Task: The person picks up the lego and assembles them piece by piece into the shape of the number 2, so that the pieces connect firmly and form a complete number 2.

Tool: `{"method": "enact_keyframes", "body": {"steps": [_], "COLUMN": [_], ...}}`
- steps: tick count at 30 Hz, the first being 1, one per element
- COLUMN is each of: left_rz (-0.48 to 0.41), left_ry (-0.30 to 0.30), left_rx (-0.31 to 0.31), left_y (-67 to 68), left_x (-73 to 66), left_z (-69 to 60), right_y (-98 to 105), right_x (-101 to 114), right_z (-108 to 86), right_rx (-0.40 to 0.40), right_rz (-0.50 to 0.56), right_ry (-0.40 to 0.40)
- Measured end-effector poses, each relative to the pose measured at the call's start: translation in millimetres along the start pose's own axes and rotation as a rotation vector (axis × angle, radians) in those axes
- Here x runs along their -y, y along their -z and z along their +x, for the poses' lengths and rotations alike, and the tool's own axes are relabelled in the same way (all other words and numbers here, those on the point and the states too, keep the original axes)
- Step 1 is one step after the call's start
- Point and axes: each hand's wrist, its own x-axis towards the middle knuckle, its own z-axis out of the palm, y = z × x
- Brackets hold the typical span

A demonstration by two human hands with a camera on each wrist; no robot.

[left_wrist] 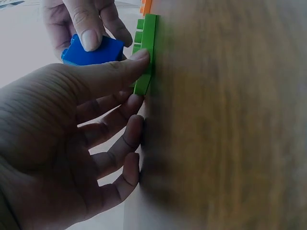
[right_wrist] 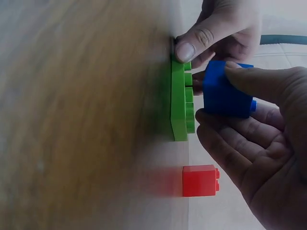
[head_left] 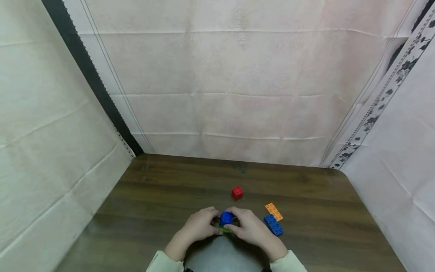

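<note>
My right hand (head_left: 249, 226) pinches a blue building block (right_wrist: 224, 91) between thumb and fingers. In the right wrist view the block is held just off the studs of a flat green building plate (right_wrist: 179, 103), with a thin gap between them. The green plate lies on the table, and my left hand (head_left: 201, 226) grips its left end, thumb on one side and fingertips on the other, as the left wrist view shows. From the head, the blue block and the hands hide most of the plate.
A red block (head_left: 237, 193) stands on the brown wooden table (head_left: 190, 181) beyond the hands. To the right lie a flat orange piece (head_left: 273, 212) and a longer blue block (head_left: 273, 225), close together. Pale cloth (head_left: 231, 94) hangs behind the table and along both sides.
</note>
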Motion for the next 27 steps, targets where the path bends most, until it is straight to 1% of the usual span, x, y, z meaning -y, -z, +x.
{"method": "enact_keyframes", "body": {"steps": [5, 14, 20, 27], "left_rz": [0.001, 0.032, 0.045, 0.032], "left_ry": [0.011, 0.040, 0.036, 0.026], "left_rx": [-0.018, -0.001, -0.014, -0.009], "left_y": [-1.4, -1.3, -1.6, -0.5], "left_x": [-0.6, -1.7, -2.0, -2.8], "left_z": [2.1, -0.7, -0.5, -0.4], "right_y": [-0.6, -4.6, -4.9, -7.3], "right_x": [0.4, -2.7, -2.6, -1.2], "right_z": [-1.4, 2.3, 2.5, 1.9], "right_rx": [0.029, 0.045, 0.039, 0.023], "right_rz": [-0.001, -0.001, -0.004, 0.031], "right_ry": [0.013, -0.029, -0.031, -0.025]}}
